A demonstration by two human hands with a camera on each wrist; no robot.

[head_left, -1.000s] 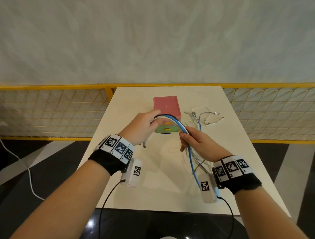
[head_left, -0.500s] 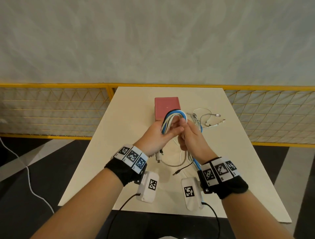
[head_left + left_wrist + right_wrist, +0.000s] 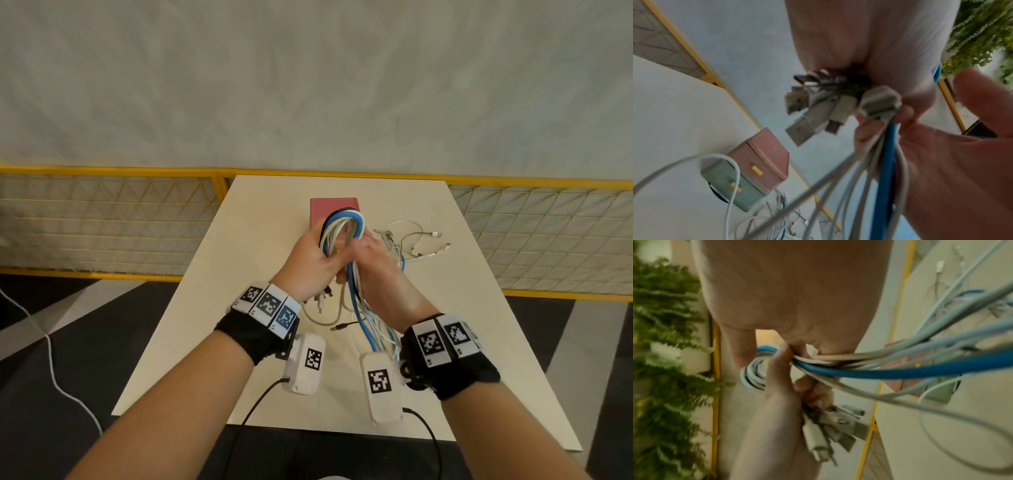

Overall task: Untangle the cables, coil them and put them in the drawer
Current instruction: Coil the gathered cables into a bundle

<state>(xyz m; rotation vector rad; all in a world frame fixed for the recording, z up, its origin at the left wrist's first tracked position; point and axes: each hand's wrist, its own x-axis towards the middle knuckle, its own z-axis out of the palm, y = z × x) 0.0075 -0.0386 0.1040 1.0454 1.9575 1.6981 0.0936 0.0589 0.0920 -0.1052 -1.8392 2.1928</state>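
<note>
One cream table [image 3: 260, 219], yellow mesh railing [image 3: 102, 219], grey wall [image 3: 308, 85]

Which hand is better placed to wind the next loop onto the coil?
Right hand: it holds the trailing strands below the coil, while the left hand grips the loops and plug ends, so is probably occupied.

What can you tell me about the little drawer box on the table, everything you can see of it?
The drawer box is a small plastic-looking cube standing upright on the cream table, beyond both hands. It has a pink upper part and a pale green lower drawer, each front bearing a small yellow handle. Both drawers look closed. Something dark shows under its edge. In the head view the held cable bundle hides its front. Loose white cables lie beside it; whether they touch it cannot be told.
</note>
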